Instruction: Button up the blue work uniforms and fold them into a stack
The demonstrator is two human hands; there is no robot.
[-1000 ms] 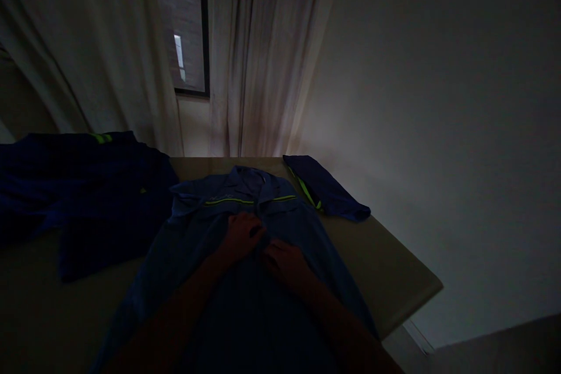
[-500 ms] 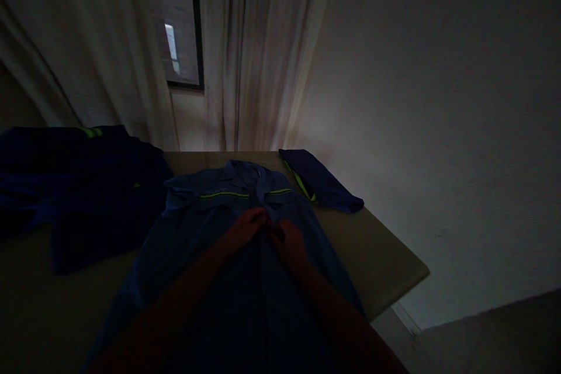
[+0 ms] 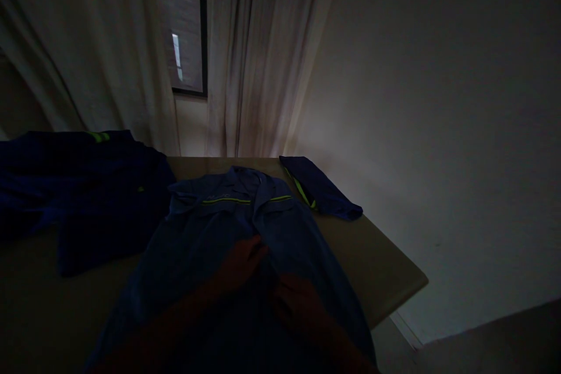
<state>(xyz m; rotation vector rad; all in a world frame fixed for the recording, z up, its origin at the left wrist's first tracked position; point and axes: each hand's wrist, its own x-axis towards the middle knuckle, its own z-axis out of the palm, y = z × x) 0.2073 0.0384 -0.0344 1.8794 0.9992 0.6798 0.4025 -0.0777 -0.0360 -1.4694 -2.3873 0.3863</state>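
Both hands rest on a blue work shirt that lies spread flat, front side up, on the tabletop, with its collar pointing away from the person. The left hand sits on the middle of the shirt's front, along the line where the two front panels meet, with its fingers bent down onto the cloth. The right hand lies just beside it, nearer the person and a little to the right, also on the fabric. The room is very dim, so I cannot tell whether either hand is pinching a fold or only pressing on the cloth.

A neon yellow stripe runs across the shirt's chest, just below the collar and beyond the hands. To the left of the shirt, a heap of dark blue clothing covers that end of the tabletop and touches the shirt's shoulder. To the right of the collar, a folded dark blue piece with a yellow stripe lies near the tabletop's far edge, just beside the shirt. Behind the tabletop hang pale curtains, with a strip of window between them and a plain wall to the right.
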